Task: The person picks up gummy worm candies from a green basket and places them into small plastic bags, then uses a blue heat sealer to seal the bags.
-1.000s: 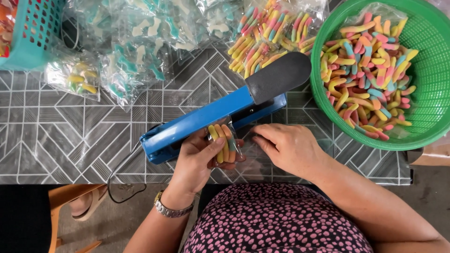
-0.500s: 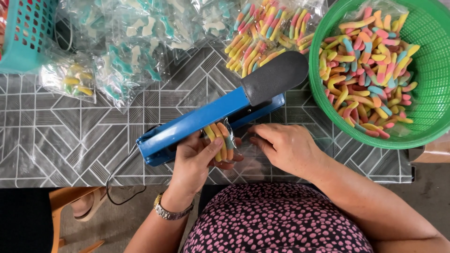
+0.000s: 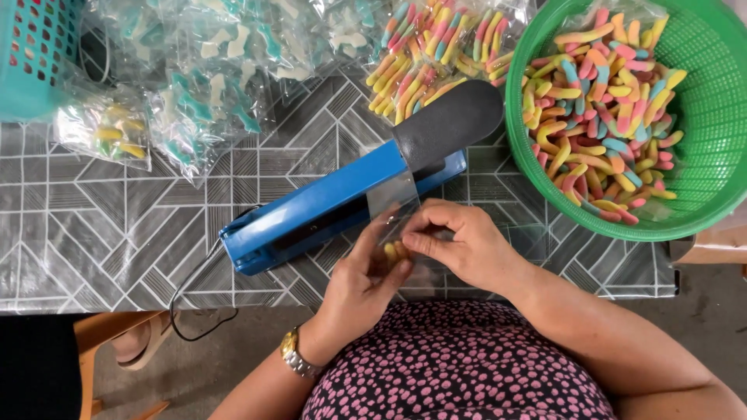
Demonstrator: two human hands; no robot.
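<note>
My left hand [image 3: 359, 284] and my right hand [image 3: 457, 243] together hold a small clear plastic bag [image 3: 395, 204] with a few yellow-orange gummy worms in its bottom. The bag's open top stands upright against the blue heat sealer [image 3: 327, 206], which lies slanted across the table with its black handle [image 3: 449, 123] raised at the far end. My right fingers pinch the bag's side; my left fingers cup its lower part. A gold watch sits on my left wrist.
A green basket [image 3: 704, 101] full of multicoloured gummy worms sits at the right. Filled clear candy bags [image 3: 210, 85] pile up at the back, another bag of worms [image 3: 420, 54] beside them. A teal basket [image 3: 31, 54] stands at far left. The sealer's cord [image 3: 187, 295] hangs over the table edge.
Both hands have lifted the bag's open top up against the sealer's jaw. The candies now sit lower, between my hands.
</note>
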